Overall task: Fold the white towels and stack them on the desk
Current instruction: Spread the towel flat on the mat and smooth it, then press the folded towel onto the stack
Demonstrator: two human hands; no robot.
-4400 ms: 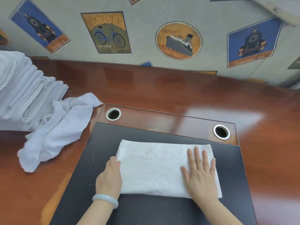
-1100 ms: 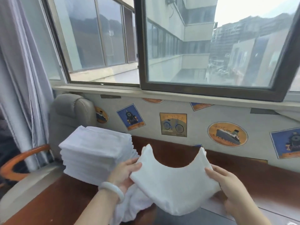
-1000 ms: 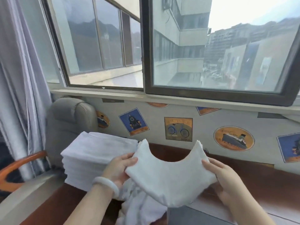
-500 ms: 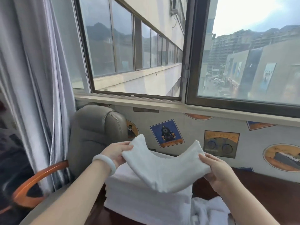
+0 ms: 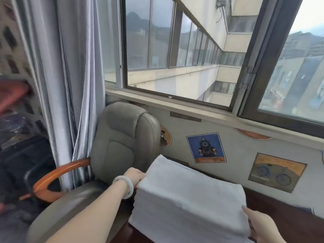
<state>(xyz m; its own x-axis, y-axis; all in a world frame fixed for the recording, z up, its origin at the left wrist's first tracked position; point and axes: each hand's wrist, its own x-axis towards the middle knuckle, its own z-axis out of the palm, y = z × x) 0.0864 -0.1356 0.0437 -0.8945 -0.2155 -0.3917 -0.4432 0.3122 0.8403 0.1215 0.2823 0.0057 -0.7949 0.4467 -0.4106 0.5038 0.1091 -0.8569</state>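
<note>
The towel (image 5: 189, 190) lies flat atop the stack (image 5: 175, 223), long axis left-to-right; my left hand (image 5: 134, 176) pinches one end. My right hand (image 5: 261, 225) touches the other; grip unclear.

Seat: grey leather armchair (image 5: 126, 137) with orange wooden armrest (image 5: 57, 174).
Window: dark-framed sliding window (image 5: 175, 50), daylight.
Drape: pale grey curtain (image 5: 70, 76).

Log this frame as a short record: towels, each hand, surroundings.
stack: folded white towels piled on the desk
top towel: lies flat on the stack
left hand: at the top towel's left edge; grip unclear
right hand: fingers straight, touching its right corner
beside desk: grey chair, curtain
</note>
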